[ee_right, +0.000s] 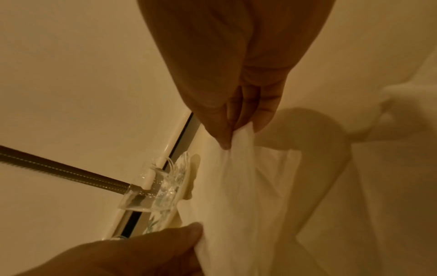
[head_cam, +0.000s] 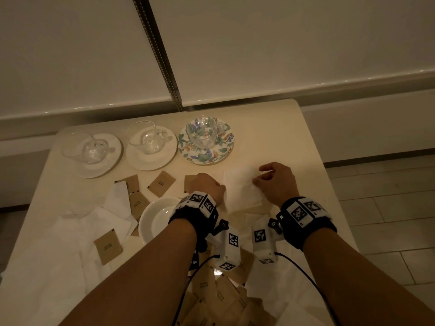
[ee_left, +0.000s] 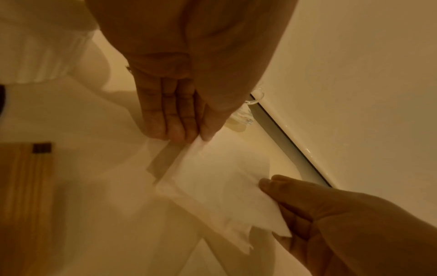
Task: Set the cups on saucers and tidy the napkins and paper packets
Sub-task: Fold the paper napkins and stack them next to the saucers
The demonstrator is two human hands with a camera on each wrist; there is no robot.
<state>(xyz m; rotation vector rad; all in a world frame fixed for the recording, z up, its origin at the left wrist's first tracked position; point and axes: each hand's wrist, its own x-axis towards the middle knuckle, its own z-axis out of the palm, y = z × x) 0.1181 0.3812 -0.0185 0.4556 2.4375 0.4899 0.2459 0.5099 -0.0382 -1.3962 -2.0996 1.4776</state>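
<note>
1. Both hands were at work on one white napkin (head_cam: 240,187) at the centre of the head view, just below the floral saucer (head_cam: 188,147).
2. The left hand (head_cam: 208,187) pinched the napkin's left edge between thumb and fingers; the left wrist view showed those fingertips (ee_left: 175,130) closed on the paper.
3. The right hand (head_cam: 277,182) gripped the opposite side, thumb and fingers bunching the paper, plain in the right wrist view.
4. Across the upper middle of the frame stood three saucers in a row, each with a glass cup on it: a plain white saucer (head_cam: 110,161) at left, a second white saucer (head_cam: 162,158) beside it, and the floral one at right.
5. The clear cup (head_cam: 203,134) on the floral saucer stood upright; the other two cups looked tilted, though glare made that hard to judge.
6. One empty white saucer (head_cam: 150,217) sat left of the left wrist, partly hidden by it.
7. Brown paper packets (head_cam: 162,183) lay scattered at centre left, with more heaped at the bottom of the frame between the forearms.
8. Loose white napkins (head_cam: 77,231) sprawled over the lower left of the worktop (head_cam: 282,137).
</note>
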